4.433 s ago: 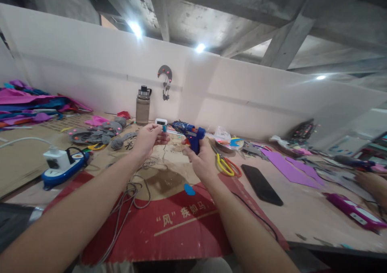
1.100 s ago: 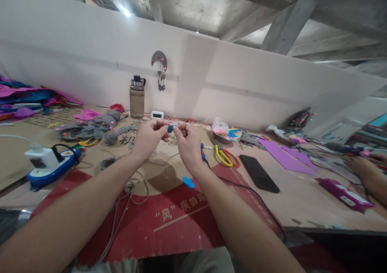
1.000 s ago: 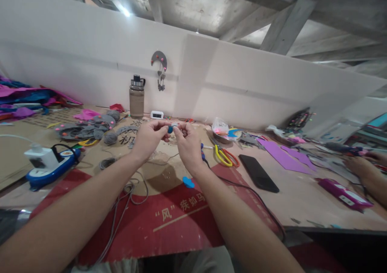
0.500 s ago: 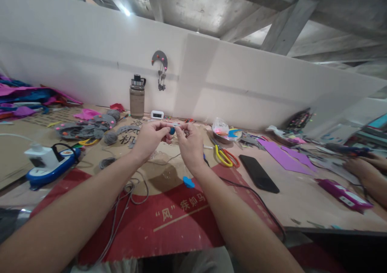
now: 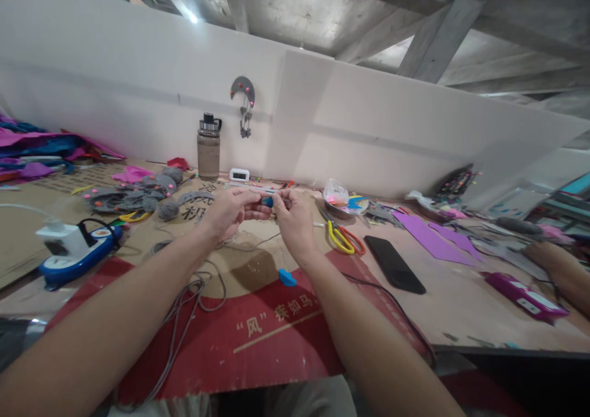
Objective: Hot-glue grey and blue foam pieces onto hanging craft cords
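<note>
My left hand [image 5: 230, 211] and my right hand [image 5: 294, 215] meet above the middle of the cardboard, with fingers closed in a pinch. Between their fingertips is a small blue piece [image 5: 267, 202], partly covered by the fingers. A thin pale stick [image 5: 244, 187] runs across just above the fingertips; whether a hand grips it I cannot tell. Below my hands, a loose blue cut piece [image 5: 287, 277] lies on the red printed cardboard [image 5: 276, 355]. Grey cord [image 5: 196, 291] trails in loops under my left forearm.
Yellow-and-orange-handled scissors [image 5: 343, 240], a black phone [image 5: 395, 264] and purple sheets [image 5: 431, 238] lie to the right. A bottle [image 5: 209, 149] stands at the wall. Left are grey yarn balls [image 5: 168, 210] and a blue power strip [image 5: 83, 257]. Another person's hand [image 5: 546, 254] is far right.
The blue piece has shifted slightly right between my fingertips, and my left fingers have spread a little. More of the pale stick shows. At far right, the other person's hand has moved.
</note>
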Motion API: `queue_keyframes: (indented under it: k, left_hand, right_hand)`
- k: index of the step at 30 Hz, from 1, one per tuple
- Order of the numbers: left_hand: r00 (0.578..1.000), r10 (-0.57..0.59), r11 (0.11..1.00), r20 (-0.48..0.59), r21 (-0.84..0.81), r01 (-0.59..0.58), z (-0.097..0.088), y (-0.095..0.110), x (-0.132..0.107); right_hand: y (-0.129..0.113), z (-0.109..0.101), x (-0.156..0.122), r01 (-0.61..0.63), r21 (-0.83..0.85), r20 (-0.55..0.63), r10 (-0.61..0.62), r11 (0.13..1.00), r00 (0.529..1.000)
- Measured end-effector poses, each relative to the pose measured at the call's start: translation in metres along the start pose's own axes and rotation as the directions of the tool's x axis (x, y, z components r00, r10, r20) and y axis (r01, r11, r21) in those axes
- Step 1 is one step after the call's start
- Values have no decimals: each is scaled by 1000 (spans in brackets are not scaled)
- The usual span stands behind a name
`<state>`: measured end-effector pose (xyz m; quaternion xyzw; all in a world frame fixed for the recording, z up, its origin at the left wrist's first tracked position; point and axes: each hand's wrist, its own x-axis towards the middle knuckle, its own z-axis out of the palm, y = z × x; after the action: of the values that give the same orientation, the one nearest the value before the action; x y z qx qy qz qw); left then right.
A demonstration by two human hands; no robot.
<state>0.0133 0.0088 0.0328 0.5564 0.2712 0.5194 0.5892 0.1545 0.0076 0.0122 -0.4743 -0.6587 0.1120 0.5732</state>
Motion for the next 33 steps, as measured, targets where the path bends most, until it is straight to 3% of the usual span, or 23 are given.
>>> queue_keyframes:
  k: [3, 7, 10, 13, 19, 26, 33]
  left_hand:
    - [998, 56, 960, -17, 277, -49, -1, 1, 0]
    - [978, 206, 739, 32, 650, -177, -4, 1, -2]
    - [961, 267, 612, 73, 758, -227, -7, 1, -4]
    - [957, 282, 540, 65, 813, -215, -6, 1, -5]
    - [961, 272, 670, -42, 726, -158, -3, 2, -4]
    - [961, 268, 690, -64, 709, -145, -3, 0, -2]
    - [956, 250, 803, -151, 585, -117, -5, 0, -1]
  right_hand:
    - [0, -2, -1, 8, -38, 29, -7, 999, 1000]
    - [-1, -5, -5, 54, -151, 73, -43, 987, 996]
    - [-3, -7, -6, 95, -197, 106, -75, 976, 992]
    - [-4, -8, -6, 120, -148, 146, -98, 982, 984]
    - [-1, -8, -6, 74, -27, 126, -70, 997, 990]
    - [-1, -6, -9, 100, -15, 138, -97, 995, 986]
    - [-1, 1, -14, 81, 36, 129, -85, 996, 988]
